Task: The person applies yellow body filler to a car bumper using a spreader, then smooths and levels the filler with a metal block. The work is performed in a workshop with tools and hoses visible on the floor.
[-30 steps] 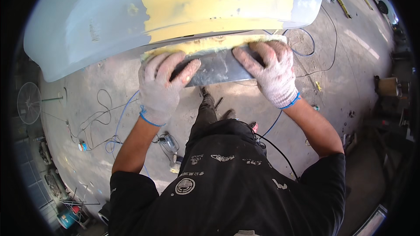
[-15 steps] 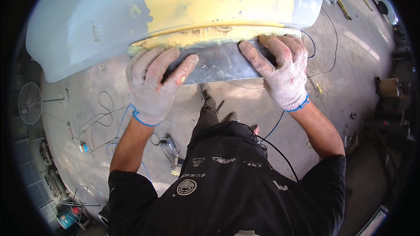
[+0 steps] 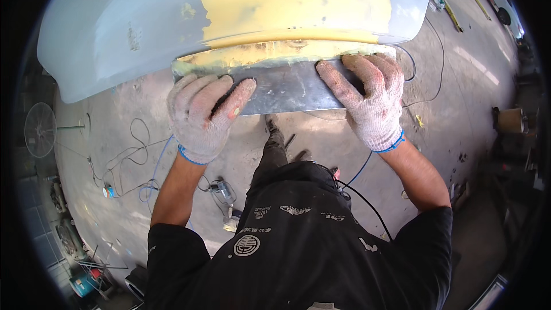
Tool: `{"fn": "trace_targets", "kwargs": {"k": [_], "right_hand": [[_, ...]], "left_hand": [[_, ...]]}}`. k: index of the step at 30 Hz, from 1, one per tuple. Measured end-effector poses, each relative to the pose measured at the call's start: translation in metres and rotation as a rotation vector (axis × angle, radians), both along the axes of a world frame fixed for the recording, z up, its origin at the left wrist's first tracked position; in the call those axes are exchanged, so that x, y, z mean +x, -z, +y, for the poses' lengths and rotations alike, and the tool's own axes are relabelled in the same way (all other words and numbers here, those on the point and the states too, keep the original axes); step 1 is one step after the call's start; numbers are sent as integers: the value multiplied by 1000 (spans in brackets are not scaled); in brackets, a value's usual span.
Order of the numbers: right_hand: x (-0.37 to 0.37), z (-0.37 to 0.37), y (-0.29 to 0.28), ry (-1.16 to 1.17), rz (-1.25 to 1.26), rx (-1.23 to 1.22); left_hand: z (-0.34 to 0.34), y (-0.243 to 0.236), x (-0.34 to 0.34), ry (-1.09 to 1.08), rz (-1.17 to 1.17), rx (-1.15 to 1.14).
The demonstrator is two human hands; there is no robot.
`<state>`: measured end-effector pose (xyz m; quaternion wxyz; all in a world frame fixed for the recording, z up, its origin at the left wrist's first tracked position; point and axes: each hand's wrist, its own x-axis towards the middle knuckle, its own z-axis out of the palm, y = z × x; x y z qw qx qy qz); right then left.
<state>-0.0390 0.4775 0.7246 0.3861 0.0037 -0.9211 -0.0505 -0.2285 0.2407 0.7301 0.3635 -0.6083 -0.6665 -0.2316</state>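
My left hand [image 3: 204, 117] and my right hand [image 3: 370, 100], both in stained white knit gloves with blue cuffs, grip the two ends of a wide flat metal spreader [image 3: 287, 89]. Both thumbs lie on its grey face, the fingers near its far edge; what lies under the blade is hidden. Yellow filler [image 3: 275, 50] is smeared along that far edge. Just beyond it curves a grey-blue vehicle body panel [image 3: 126, 28] with a broad yellow filler patch [image 3: 293, 0]. The spreader's far edge is at the panel's near edge; whether it touches I cannot tell.
Cables [image 3: 135, 143] loop across the concrete floor [image 3: 321, 132] at left. A corded power tool [image 3: 224, 192] lies by my legs. At far left stands a round wire fan [image 3: 40, 130]; a brown roll [image 3: 511, 120] sits at right. A dark hose [image 3: 367, 201] runs beside my right side.
The spreader has shifted slightly toward me, and both hands have moved with it, still gripping its ends. My view of the panel has moved slightly.
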Motion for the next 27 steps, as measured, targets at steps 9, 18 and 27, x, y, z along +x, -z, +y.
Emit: {"fn": "trace_targets", "kwargs": {"k": [9,18,27], "right_hand": [[-9,8,2,-6,16,18],[-13,11,2,3,29,48],[-12,13,3,3,59,70]], "left_hand": [[12,-6,5,-143,79,11],[17,-4,2,-156,78,40],[18,0,5,-125,58,86]]}}
